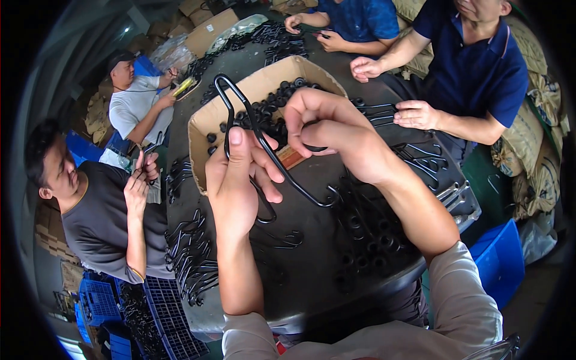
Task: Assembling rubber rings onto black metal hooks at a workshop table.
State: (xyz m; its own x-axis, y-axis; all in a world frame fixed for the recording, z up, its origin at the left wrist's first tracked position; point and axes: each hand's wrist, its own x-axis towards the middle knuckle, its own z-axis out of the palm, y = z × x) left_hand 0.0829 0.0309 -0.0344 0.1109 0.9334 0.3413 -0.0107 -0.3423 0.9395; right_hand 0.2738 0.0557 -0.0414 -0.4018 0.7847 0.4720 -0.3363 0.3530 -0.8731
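My left hand (235, 180) is closed around a glossy black bent metal hook (277, 157). Its narrow looped end points up and away, and its curled ends hang below my fingers. To the right, my right hand (339, 129) pinches a small black rubber-like piece (314, 147), mostly covered by the fingers. The piece is apart from the curled ends. Behind both hands stands an open cardboard box (201, 153) with many small round black rubber pieces (264, 114) in it.
More black hooks (191, 258) lie in piles on the dark table (318, 288), with black ringed pieces (375, 249) at right. Several co-workers (102, 210) handle similar parts around it. A blue bin (495, 261) stands at the right, and blue crates (99, 300) at the lower left.
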